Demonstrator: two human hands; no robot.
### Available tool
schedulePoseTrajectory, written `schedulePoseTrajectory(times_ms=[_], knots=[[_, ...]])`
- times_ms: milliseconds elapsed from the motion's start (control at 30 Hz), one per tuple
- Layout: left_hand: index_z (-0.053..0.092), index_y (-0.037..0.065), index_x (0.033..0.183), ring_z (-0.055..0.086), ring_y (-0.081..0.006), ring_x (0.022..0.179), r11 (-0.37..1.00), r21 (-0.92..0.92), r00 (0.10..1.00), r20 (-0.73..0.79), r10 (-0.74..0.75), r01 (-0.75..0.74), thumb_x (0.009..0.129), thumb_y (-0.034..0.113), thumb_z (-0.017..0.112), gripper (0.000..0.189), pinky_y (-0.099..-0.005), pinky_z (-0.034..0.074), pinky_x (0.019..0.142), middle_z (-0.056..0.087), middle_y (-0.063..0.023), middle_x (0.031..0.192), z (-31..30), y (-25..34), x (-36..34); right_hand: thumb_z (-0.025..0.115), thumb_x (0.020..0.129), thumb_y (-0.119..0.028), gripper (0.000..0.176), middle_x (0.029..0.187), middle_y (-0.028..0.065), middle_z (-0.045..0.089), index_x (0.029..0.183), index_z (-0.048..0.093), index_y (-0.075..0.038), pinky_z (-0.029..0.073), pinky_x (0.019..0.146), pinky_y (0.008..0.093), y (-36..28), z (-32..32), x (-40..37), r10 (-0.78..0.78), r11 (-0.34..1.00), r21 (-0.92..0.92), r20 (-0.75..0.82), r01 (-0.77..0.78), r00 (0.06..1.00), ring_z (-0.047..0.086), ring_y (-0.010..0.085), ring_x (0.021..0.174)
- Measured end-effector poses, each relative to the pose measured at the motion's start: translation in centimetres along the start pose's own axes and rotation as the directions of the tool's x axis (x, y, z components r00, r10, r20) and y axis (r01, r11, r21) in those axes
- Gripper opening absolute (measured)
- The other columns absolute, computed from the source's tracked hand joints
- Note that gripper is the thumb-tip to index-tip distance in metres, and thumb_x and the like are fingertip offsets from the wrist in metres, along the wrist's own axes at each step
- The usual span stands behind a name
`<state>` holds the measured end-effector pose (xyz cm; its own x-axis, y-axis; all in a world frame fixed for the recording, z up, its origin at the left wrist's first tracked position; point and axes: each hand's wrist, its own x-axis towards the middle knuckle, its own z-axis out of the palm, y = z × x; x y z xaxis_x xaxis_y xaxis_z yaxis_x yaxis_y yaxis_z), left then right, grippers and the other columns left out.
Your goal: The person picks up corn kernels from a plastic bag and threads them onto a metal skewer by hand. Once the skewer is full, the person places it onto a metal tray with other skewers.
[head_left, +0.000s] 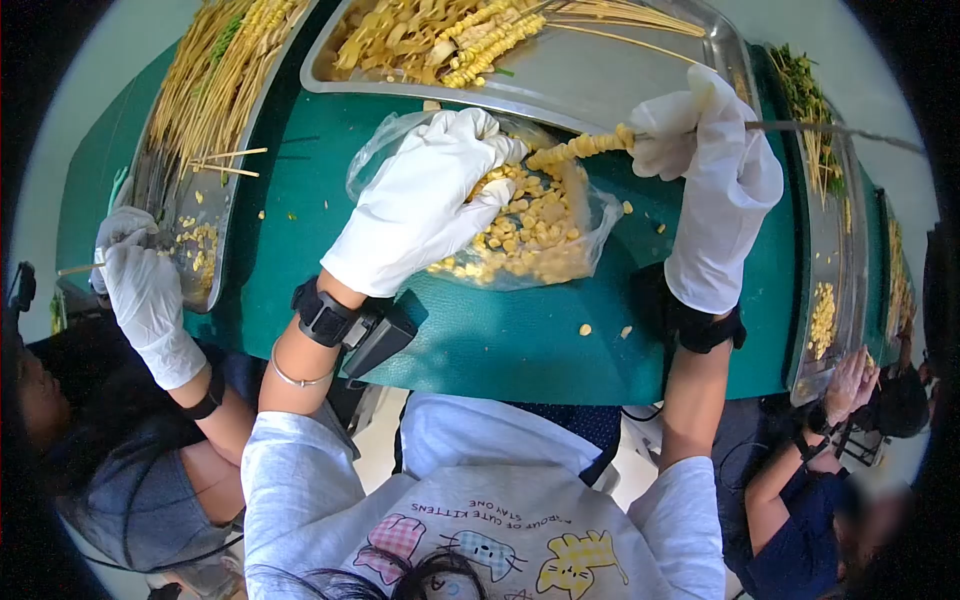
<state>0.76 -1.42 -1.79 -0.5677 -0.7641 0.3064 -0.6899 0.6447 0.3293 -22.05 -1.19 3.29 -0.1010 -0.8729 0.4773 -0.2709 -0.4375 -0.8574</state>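
Observation:
My left hand, in a white glove, reaches into a clear plastic bag of loose yellow corn kernels. Its fingers are bent around some kernels, with the fingertips close to the skewer's tip. My right hand, gloved too, grips a skewer threaded with yellow kernels. The threaded end points left, down toward the bag and my left fingers. A thin dark shaft sticks out on the right side of that hand. The fingers hide the middle of the skewer.
Behind the bag, a metal tray holds finished skewers and flat noodle-like strips. More loaded trays stand left and right. A co-worker's gloved hand holds a stick at left; another person's hand is at right. Stray kernels dot the green mat.

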Motion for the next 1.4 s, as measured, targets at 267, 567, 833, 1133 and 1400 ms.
schedulePoseTrajectory(times_ms=[267,567,833,1133,1400], knots=[[0.062,0.005,0.120,0.055,-0.0365,0.103,1.000,-0.015,0.999,-0.033,0.010,-0.010,0.087,0.014,0.061,0.034,-0.0419,0.045,0.092,0.057,-0.0173,0.109,0.6,-0.1,0.1,0.052,0.103,-0.031,0.034,0.074,0.0038,0.070,0.102,0.071,-0.002,0.041,0.050,0.0186,-0.7,1.0,1.7,0.031,0.993,-0.118,0.104,-0.019,0.994,0.059,0.0056,0.056],[0.063,0.006,0.118,0.055,-0.0357,0.104,1.000,-0.007,1.000,-0.005,-0.019,0.019,0.087,0.016,0.063,0.032,-0.0419,0.044,0.093,0.058,-0.0168,0.107,0.2,0.2,0.1,0.055,0.101,-0.028,0.032,0.070,0.0024,0.067,0.094,0.070,-0.001,0.045,0.050,0.0210,1.4,1.2,2.1,0.001,0.985,-0.172,0.019,0.002,1.000,0.057,0.0058,0.055],[0.063,0.004,0.120,0.055,-0.0372,0.106,0.998,-0.040,0.999,-0.005,-0.038,0.038,0.086,0.017,0.065,0.036,-0.0424,0.043,0.097,0.058,-0.0177,0.112,0.3,0.3,0.0,0.050,0.102,-0.033,0.036,0.076,0.0089,0.072,0.099,0.070,-0.003,0.046,0.048,0.0221,1.3,-0.8,1.3,0.161,0.986,0.071,-0.205,-0.150,0.965,0.062,0.0106,0.053],[0.068,0.003,0.110,0.057,-0.0341,0.106,0.965,-0.243,0.993,-0.039,-0.113,0.100,0.087,0.021,0.069,0.030,-0.0387,0.044,0.094,0.063,-0.0148,0.108,-0.3,0.6,0.8,0.058,0.097,-0.044,0.047,0.074,0.0130,0.070,0.102,0.064,0.002,0.044,0.041,0.0235,3.4,-3.0,1.4,0.254,0.935,0.318,-0.291,-0.157,0.922,0.062,0.0141,0.049],[0.071,0.003,0.097,0.060,-0.0282,0.093,0.943,-0.320,0.986,-0.103,-0.129,0.090,0.082,0.017,0.075,0.021,-0.0354,0.047,0.082,0.064,-0.0103,0.096,-0.8,1.0,1.1,0.056,0.099,-0.045,0.045,0.076,0.0091,0.067,0.110,0.066,-0.003,0.039,0.047,0.0219,3.7,-3.0,0.9,0.307,0.913,0.338,-0.197,-0.230,0.931,0.059,0.0099,0.057]])
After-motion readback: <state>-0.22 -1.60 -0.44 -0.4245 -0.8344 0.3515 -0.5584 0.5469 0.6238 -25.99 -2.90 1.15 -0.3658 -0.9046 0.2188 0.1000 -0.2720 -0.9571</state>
